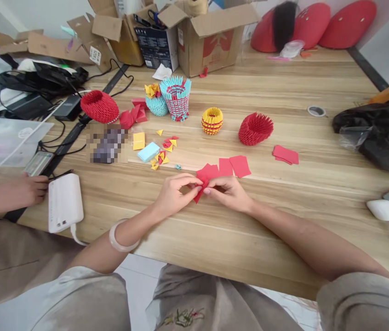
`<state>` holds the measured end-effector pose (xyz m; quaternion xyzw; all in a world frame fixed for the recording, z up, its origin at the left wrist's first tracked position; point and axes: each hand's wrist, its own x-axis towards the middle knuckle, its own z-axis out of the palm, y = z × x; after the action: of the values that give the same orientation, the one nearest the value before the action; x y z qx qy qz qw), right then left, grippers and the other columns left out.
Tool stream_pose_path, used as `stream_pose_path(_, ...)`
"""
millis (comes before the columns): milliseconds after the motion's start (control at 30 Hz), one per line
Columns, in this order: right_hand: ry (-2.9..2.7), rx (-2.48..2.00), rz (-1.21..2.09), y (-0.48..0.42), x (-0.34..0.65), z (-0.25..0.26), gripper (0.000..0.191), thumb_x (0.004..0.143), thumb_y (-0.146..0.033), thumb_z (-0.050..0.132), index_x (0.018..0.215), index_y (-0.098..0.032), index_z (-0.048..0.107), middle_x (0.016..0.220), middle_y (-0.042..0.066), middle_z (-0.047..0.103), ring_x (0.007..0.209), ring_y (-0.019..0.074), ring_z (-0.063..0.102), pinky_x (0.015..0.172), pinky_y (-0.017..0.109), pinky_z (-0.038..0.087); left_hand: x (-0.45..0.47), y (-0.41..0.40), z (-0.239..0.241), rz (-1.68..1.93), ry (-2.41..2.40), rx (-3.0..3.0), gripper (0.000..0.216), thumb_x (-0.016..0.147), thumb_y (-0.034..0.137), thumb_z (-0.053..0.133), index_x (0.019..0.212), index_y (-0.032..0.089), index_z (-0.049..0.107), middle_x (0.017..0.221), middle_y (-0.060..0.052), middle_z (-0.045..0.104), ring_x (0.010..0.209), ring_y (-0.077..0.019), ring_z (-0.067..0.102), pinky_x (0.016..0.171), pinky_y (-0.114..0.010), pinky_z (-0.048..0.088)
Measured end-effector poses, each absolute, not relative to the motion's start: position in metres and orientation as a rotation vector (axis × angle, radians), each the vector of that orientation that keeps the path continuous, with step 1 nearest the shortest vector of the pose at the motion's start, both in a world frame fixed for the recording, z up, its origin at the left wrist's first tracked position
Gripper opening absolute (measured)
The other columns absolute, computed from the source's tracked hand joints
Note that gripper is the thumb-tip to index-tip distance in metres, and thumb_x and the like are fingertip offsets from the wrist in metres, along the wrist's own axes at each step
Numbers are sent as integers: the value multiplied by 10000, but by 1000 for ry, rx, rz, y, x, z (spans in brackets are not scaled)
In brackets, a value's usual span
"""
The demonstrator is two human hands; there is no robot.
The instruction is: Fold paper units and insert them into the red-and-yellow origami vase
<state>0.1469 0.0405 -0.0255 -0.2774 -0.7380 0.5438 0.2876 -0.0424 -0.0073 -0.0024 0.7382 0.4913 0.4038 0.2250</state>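
Between both hands, over the near part of the table, is a piece of red paper, partly folded. My left hand pinches its left side between thumb and fingers. From the right, my right hand pinches the same piece; the fingers hide much of it. Just beyond the hands lie several flat red paper sheets, some overlapping. Small folded yellow and red paper triangles are heaped to the left, near a pack of light blue paper and a pack of yellow paper.
Folded-paper vessels stand farther back: a red one, a yellow one, a blue-and-red one. A white power bank lies left, beside another person's hand. Cardboard boxes line the back; a black bag sits right.
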Motion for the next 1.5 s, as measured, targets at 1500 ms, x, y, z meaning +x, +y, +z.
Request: stream_pose_path(1500,-2486,-466,533,52,151,-32,247,931,-234,446,810,-162,648,808,101,688,809,203,624,726,334,523,-157,50,-7,485,2427,1839,422,755,311,644,1145,150,647,1073,-135,705,968,-299,648,830,-351,487)
